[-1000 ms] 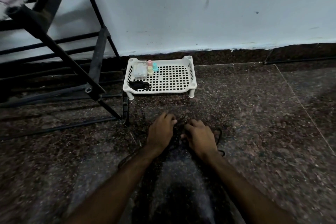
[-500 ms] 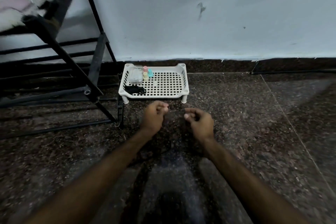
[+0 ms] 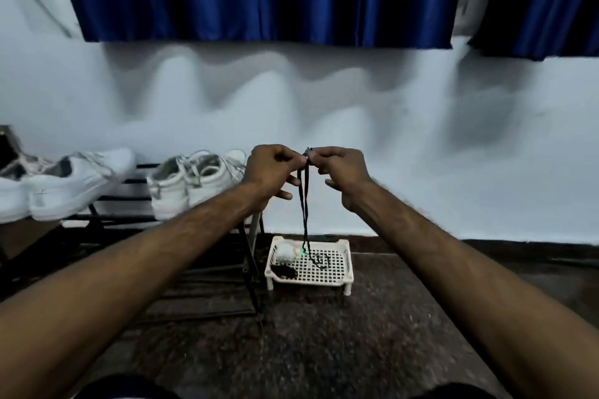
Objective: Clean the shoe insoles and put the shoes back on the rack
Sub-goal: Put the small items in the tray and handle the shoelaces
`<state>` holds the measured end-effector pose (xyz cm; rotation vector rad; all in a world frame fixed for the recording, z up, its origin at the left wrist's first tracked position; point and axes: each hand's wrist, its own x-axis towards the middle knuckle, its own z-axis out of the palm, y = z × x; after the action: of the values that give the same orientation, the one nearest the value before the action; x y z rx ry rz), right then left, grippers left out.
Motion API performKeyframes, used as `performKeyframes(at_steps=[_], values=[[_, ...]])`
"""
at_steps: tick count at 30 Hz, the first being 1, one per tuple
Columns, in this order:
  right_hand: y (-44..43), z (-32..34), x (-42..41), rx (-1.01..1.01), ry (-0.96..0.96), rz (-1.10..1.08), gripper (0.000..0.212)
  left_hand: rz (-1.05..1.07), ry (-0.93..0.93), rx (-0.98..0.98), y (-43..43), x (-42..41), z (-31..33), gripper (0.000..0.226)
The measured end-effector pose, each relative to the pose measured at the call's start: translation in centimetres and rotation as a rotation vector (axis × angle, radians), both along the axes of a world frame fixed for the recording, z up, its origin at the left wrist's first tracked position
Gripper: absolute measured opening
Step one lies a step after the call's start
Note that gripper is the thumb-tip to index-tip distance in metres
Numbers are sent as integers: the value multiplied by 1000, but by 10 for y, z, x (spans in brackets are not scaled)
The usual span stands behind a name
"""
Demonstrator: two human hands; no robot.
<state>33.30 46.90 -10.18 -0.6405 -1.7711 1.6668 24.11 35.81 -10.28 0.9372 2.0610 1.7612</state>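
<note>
1. Straight above the white tray (image 3: 308, 282), the left hand (image 3: 272, 168) and right hand (image 3: 337, 168) meet. Each grip is a narrow pinch on the top of a dark lace (image 3: 303, 204).
2. The lace's long axis is vertical, and it hangs from the grips to a loose coil on the tray.
3. White shoes (image 3: 191, 185) sit on the rack (image 3: 129, 219) left of the tray, nearer the left hand. No insoles show.

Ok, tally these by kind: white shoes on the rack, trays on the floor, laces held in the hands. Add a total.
White shoes on the rack: 4, the leftmost cut off by the frame edge
White tray on the floor: 1
Black lace, pinched by the left hand and the right hand: 1
Total: 6
</note>
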Motion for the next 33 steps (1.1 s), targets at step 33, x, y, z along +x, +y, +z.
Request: performKeyframes(at_steps=[33], values=[[10,3,13,485,-151,120,31,-312,164,-241,-35,-6,1,33]])
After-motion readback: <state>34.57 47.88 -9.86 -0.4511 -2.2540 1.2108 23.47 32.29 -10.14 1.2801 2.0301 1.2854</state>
